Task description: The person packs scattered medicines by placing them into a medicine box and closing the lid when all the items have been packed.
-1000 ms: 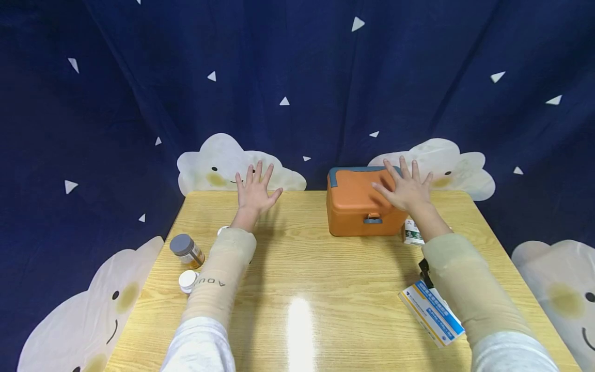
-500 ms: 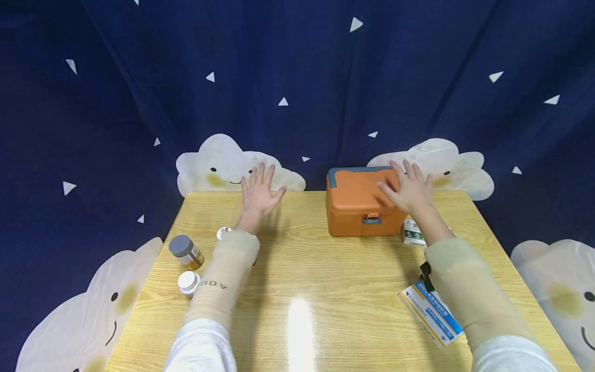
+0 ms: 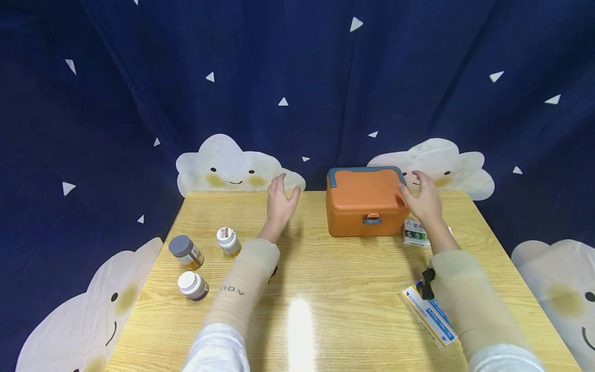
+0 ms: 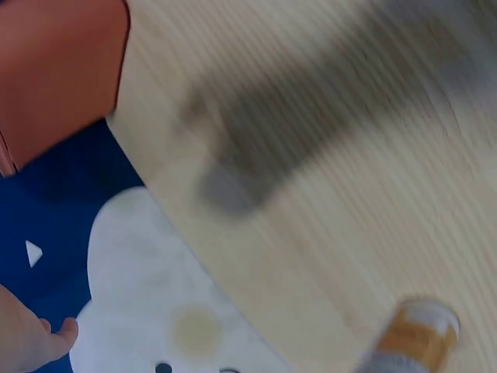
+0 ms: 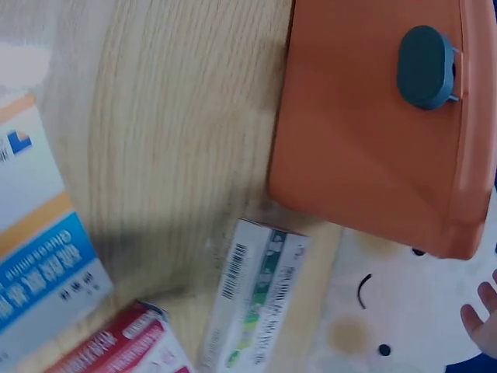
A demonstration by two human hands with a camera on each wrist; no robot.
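Zero held, your L grip (image 3: pixel 279 205) & R grip (image 3: pixel 426 202) loose; orange box (image 3: pixel 364 194) closed at counter's (image 3: pixel 344 289) 1 o'clk; prob. nil done, all handling left.

Beige forearm sleeves (image 3: pixel 248 276), dark lettering (image 3: pixel 232 290) on the left, whitish upper sleeves (image 3: pixel 220 349), black right-wrist piece (image 3: pixel 425 284), shape unclear

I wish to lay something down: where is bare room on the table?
The middle of the table is bare, before the orange box, between the left sleeve and the blue-and-white carton; it runs back between left hand and box. Crowded: the left side, with a grey-lidded jar and two white-capped bottles, and the right, with three cartons.
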